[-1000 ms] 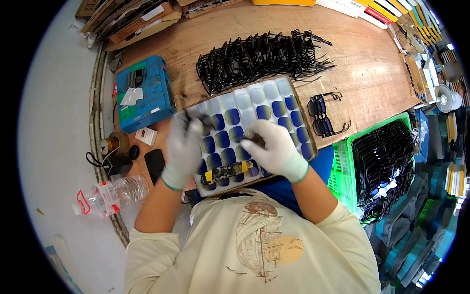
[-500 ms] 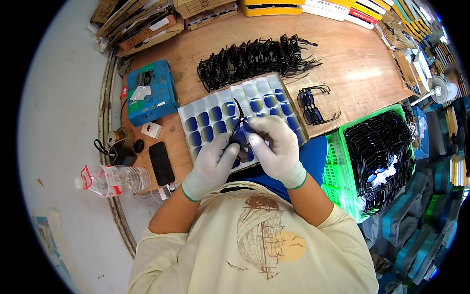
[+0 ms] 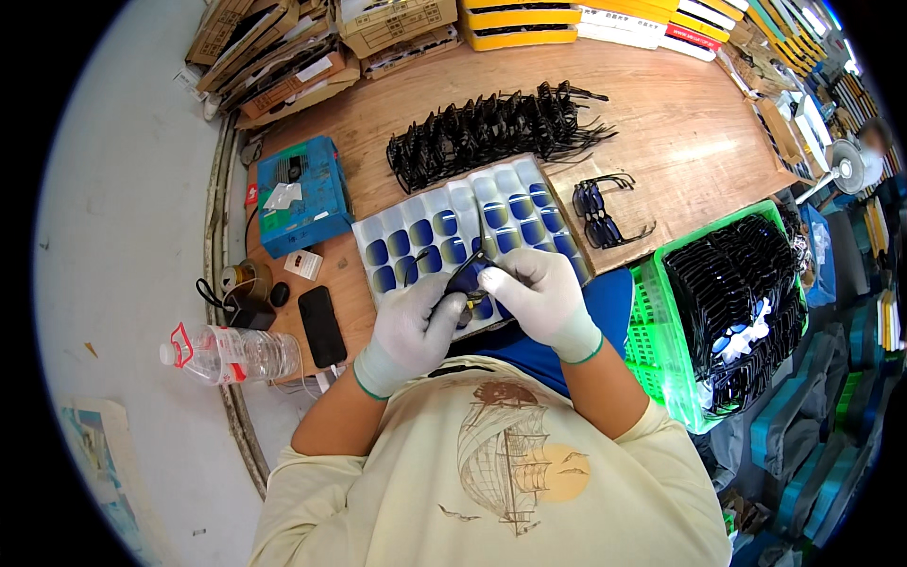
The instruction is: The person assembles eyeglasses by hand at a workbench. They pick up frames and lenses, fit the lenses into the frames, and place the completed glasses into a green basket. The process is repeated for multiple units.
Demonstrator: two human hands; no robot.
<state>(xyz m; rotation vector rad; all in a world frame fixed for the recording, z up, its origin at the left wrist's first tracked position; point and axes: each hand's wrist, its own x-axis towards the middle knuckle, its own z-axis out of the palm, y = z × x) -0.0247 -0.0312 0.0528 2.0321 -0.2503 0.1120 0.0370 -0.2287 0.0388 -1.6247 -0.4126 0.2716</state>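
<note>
Both my hands wear whitish gloves with green cuffs and meet over the near part of a lens tray. My left hand [image 3: 411, 326] is closed on a pair of black glasses [image 3: 465, 276] from the left. My right hand [image 3: 546, 300] pinches their right side, thumb on a dark blue lens. One temple points up from them; the fingers hide much of the frame. Beneath lies the tray [image 3: 370, 232], with blue tinted lenses in rows of pale cells. Behind it stretches a dense row of black glasses frames [image 3: 491, 137].
Several glasses [image 3: 595, 213] lie right of the tray. A green basket [image 3: 647, 331] full of black frames stands at the right. On the left are a blue box [image 3: 326, 194], a black phone [image 3: 322, 326] and a large water bottle [image 3: 231, 355]. Cardboard boxes [image 3: 397, 28] line the back.
The glasses have turned in my hands, their temples now pointing differently. My right hand has shifted slightly right and down. The view has shifted a little.
</note>
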